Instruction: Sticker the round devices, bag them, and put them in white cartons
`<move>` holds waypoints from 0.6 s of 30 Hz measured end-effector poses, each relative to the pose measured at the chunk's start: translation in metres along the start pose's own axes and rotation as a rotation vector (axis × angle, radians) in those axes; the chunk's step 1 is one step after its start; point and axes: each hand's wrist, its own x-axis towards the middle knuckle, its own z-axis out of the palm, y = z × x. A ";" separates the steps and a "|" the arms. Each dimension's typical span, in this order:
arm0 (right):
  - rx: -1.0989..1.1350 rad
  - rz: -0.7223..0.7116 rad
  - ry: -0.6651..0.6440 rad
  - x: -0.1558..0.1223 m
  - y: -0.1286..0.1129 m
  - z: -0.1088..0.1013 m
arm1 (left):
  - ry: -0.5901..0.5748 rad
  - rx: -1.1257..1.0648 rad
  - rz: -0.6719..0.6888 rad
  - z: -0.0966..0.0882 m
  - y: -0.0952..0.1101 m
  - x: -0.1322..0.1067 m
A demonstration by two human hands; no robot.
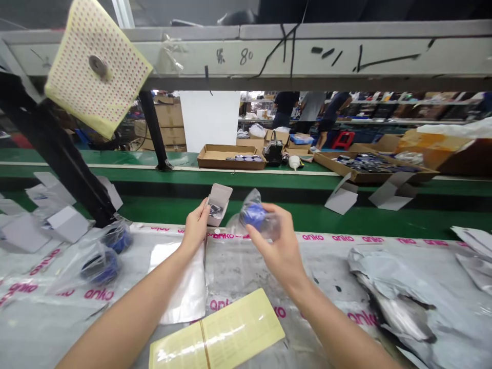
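My left hand is closed around a small white box whose flap stands up, with something dark and silvery inside it. To its right, my right hand grips a round blue item in a clear plastic bag; motion blur hides what kind of item it is. Below my left forearm lies a stack of white plastic bags. Nearer to me is a bundle of yellow sticker sheets with a band around it. Two more bagged blue round items rest at the left.
Open white boxes crowd the left, and others stand on the green conveyor. Cardboard trays line the far side. A torn grey bag lies at right. A black post and overhead beam frame the bench.
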 end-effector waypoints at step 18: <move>-0.765 -0.252 -0.897 0.095 -0.006 0.114 | 0.151 -0.327 -0.144 -0.003 -0.019 0.010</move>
